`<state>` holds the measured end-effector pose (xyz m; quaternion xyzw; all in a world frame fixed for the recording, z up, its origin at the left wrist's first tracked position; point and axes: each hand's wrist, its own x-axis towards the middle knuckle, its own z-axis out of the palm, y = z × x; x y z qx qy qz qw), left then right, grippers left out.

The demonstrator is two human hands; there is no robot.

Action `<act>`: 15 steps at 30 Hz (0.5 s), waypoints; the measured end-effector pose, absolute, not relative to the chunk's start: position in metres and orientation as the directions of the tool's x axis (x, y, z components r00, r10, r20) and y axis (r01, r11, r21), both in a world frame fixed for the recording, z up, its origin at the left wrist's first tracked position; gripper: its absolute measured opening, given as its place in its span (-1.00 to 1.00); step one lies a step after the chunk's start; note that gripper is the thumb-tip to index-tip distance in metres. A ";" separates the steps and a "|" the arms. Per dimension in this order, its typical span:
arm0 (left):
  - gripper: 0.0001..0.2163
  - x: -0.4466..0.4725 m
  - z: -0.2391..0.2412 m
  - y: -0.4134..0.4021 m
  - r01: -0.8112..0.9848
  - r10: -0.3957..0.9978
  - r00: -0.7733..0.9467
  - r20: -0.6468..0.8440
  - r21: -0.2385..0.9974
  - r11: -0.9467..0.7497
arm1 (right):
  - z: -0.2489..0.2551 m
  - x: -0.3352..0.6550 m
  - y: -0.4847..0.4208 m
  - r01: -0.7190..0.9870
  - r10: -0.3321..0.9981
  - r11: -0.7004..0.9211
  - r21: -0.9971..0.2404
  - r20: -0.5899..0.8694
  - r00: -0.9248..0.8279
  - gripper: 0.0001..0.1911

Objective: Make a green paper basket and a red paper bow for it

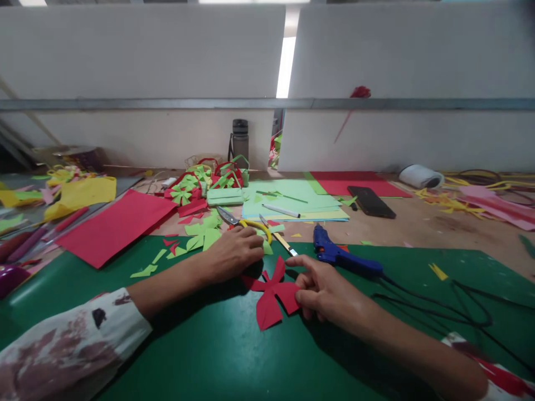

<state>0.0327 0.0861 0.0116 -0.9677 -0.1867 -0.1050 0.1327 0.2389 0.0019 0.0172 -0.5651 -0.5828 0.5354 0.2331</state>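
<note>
A red paper flower (271,293) with cut petals is just above the green mat, tilted a little. My right hand (320,287) pinches its right petal between thumb and curled fingers, the index finger stretched out toward a craft knife (285,243). My left hand (238,253) is curled beside the flower's left petal; its fingertips are hidden, so whatever they hold does not show. Right behind that hand lie scissors with yellow handles (267,231). A blue glue gun (345,255) rests beyond my right hand, its black cord trailing right.
Green paper scraps (204,231) surround the scissors. Red sheets (119,225) lie at left; pale green sheets (288,195), a marker (281,210) and a phone (371,201) lie behind. Small paper baskets (225,192) and a bottle (240,139) stand near the white wall.
</note>
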 end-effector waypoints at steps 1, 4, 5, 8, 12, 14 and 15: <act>-0.80 0.027 0.012 0.087 0.402 0.347 0.903 0.253 -0.212 -0.891 | 0.017 0.239 0.002 0.413 0.906 -0.217 -0.885 -0.339 -0.252 -0.41; -0.76 0.008 0.013 0.088 0.433 0.381 0.884 0.271 -0.170 -0.885 | 0.019 0.240 0.003 0.422 0.902 -0.224 -0.878 -0.351 -0.252 -0.41; -0.76 0.001 0.014 0.089 0.462 0.413 0.872 0.261 -0.165 -0.871 | 0.020 0.240 0.003 0.426 0.898 -0.224 -0.877 -0.355 -0.258 -0.41; -0.77 -0.017 0.017 0.089 0.572 0.519 0.817 0.252 -0.233 -0.786 | 0.025 0.239 0.002 0.470 0.887 -0.208 -0.858 -0.368 -0.278 -0.44; -0.80 -0.028 0.023 0.072 0.669 0.536 0.737 0.413 -0.324 -0.670 | 0.029 0.238 -0.002 0.565 0.875 -0.176 -0.806 -0.391 -0.285 -0.49; -0.82 -0.025 0.024 0.052 0.654 0.502 0.726 0.469 -0.246 -0.716 | 0.029 0.238 -0.005 0.591 0.866 -0.161 -0.790 -0.401 -0.300 -0.47; -0.82 -0.022 0.023 0.041 0.638 0.491 0.725 0.483 -0.205 -0.742 | 0.028 0.238 -0.006 0.599 0.859 -0.152 -0.786 -0.405 -0.313 -0.46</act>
